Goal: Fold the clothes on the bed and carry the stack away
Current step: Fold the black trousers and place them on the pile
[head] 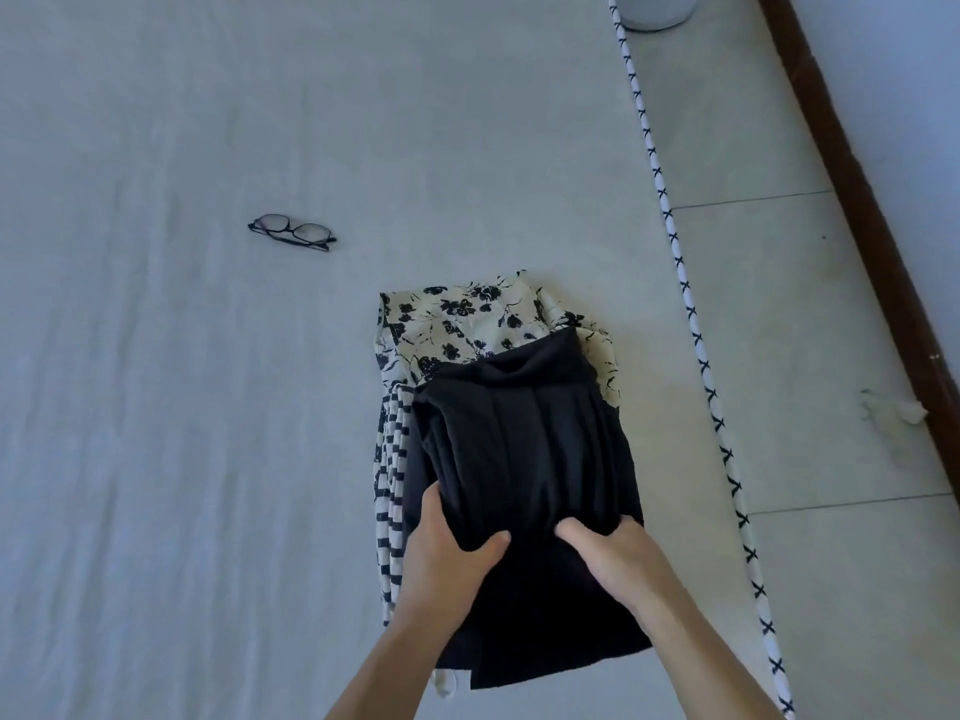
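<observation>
A folded black garment (524,449) is seen lying on top of a small stack of clothes on the bed (182,407), and its near end is gripped from both sides: the left hand (447,553) is curled round the garment's left near corner, thumb on top and fingers tucked under the fold, while the right hand (608,553) is closed on the cloth just right of it, thumb pressed into the top layer and fingers wrapped over the right edge. Beneath the black garment a floral white-and-black piece (467,319) is exposed at the far end, and a black-and-white striped piece (389,491) is exposed along the garment's left side. A pair of folded glasses (292,232) is laid on the sheet well beyond the stack and to its left. To the right of the stack the bed edge is bordered by a white trim with black crosses (696,350), past which a tiled floor (810,356) and a dark skirting board (872,220) are visible
</observation>
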